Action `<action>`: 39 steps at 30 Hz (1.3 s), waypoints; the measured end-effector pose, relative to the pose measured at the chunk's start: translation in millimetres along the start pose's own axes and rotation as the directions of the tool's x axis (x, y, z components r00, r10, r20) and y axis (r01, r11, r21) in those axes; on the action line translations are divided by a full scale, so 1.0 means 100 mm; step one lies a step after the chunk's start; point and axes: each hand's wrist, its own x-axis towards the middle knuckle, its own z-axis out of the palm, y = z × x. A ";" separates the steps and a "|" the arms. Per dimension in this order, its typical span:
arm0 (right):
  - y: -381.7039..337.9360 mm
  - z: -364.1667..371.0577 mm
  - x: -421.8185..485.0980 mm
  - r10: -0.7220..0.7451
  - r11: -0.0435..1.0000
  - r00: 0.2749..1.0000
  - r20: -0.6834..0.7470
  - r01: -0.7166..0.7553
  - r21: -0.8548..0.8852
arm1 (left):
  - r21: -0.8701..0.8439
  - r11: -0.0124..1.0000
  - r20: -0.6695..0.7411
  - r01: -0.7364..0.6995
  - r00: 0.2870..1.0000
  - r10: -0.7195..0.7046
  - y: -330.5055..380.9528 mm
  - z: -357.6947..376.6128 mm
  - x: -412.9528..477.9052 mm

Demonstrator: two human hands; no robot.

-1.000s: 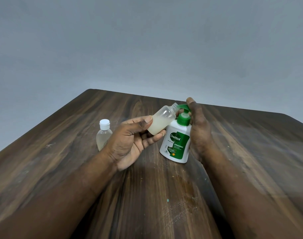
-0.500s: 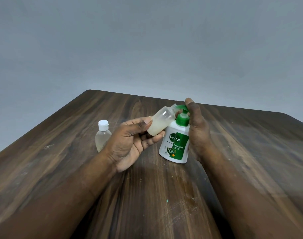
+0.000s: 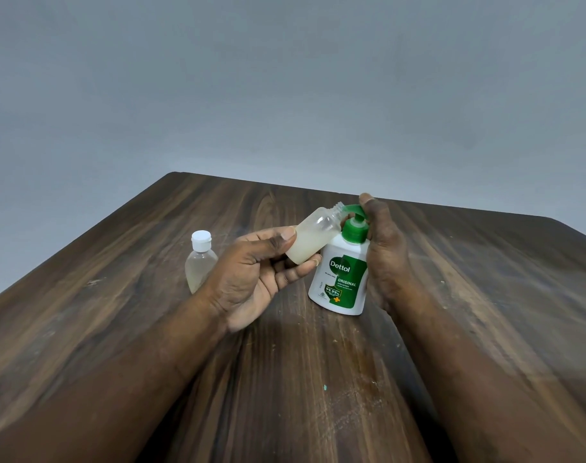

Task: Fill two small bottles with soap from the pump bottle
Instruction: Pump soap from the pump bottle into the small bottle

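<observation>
The left grip [image 3: 251, 279] pinches the open small bottle [image 3: 313, 237] between thumb and fingertips. It is tilted so its mouth meets the spout of the pump bottle [image 3: 340, 279], likely to catch soap; pale liquid fills its lower part. The right grip [image 3: 385, 255] curls round the pump bottle, one digit over the pump head, apparently to press. The capped small bottle [image 3: 200, 262] stands apart, left, on the dark wooden tabletop [image 3: 318, 379]; a plain grey wall [image 3: 284, 95] rises behind.

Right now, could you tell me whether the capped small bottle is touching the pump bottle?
Apart. The head view shows the capped small bottle standing left of the pump bottle, with the left hand between them.
</observation>
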 end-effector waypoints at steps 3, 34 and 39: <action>0.00 -0.01 -0.01 -0.024 1.000 1.000 0.012 0.024 -0.004 | -0.009 1.000 -0.003 0.001 1.000 -0.001 0.00 -0.01 0.00; -0.01 -0.01 -0.02 -0.037 0.999 0.999 0.029 0.037 -0.014 | -0.006 1.000 -0.032 -0.029 0.999 0.029 0.03 0.02 0.00; 0.03 -0.02 0.01 -0.031 0.999 1.000 -0.004 0.031 -0.027 | 0.007 1.000 -0.037 -0.019 0.999 0.019 0.03 0.02 -0.01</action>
